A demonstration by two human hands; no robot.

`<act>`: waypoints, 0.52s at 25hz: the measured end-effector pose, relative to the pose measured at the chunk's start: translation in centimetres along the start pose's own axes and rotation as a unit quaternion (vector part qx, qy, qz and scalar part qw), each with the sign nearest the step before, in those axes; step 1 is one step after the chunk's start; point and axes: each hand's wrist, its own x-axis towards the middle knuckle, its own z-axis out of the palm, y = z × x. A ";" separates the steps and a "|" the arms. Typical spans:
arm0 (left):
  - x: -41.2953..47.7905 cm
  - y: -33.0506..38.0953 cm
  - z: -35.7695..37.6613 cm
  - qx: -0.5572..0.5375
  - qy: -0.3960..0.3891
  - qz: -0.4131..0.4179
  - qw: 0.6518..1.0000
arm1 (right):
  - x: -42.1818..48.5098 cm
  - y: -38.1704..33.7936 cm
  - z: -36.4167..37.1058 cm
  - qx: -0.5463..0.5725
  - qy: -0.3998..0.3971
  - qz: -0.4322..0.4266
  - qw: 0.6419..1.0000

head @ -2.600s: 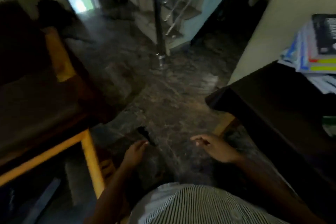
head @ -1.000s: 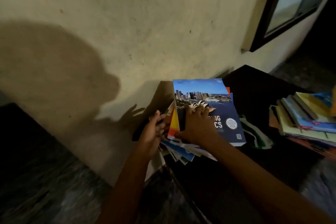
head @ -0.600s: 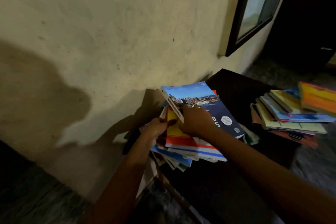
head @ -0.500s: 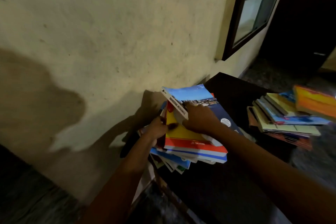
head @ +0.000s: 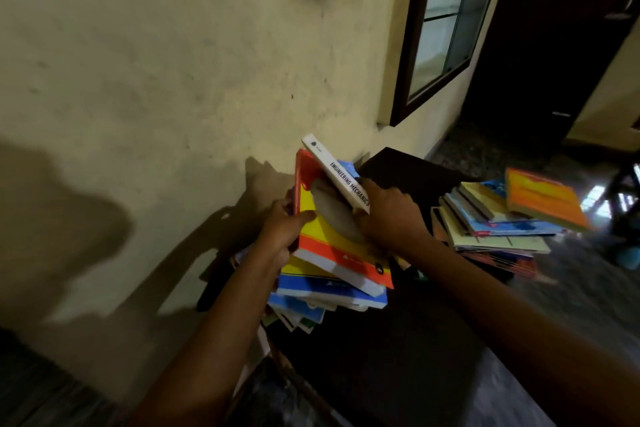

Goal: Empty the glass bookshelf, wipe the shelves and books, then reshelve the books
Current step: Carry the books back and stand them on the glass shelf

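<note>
A pile of books [head: 332, 291] lies at the left end of a dark table [head: 398, 350] by the wall. My right hand [head: 388, 215] grips the top book, the white-spined "Engineering Mechanics" book [head: 341, 175], and holds it tilted up on its edge. My left hand [head: 285, 224] grips the raised left edge of the yellow and orange book [head: 332, 246] below it, thumb on the cover. A second stack of books [head: 498, 222] stands farther right on the table. The glass bookshelf [head: 446, 21] is set in the wall at upper right, with its glass shelves bare.
A cream wall [head: 173, 80] runs close behind the pile. A dark door [head: 554, 45] stands at the right. Stone floor [head: 588, 288] lies beyond the table's right edge, with a blue object [head: 628, 258] on it.
My right hand has tipped the top book up from flat to steeply tilted. My left hand has lifted the yellow and orange book's left edge. The view has risen to show the bookshelf.
</note>
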 end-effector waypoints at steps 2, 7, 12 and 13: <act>-1.1 0.9 1.8 -0.012 -0.017 -0.002 1.000 | -1.6 2.1 -1.3 0.048 0.017 0.020 0.998; -6.2 1.8 8.0 0.033 -0.005 0.020 0.999 | -6.3 9.6 -4.4 0.138 0.038 0.057 0.988; -12.4 1.1 19.4 0.093 -0.073 0.087 0.989 | -13.2 23.1 -8.4 0.226 0.038 0.131 0.965; -13.5 1.1 22.1 0.097 -0.099 0.096 0.986 | -15.0 26.1 -9.5 0.233 0.043 0.141 0.961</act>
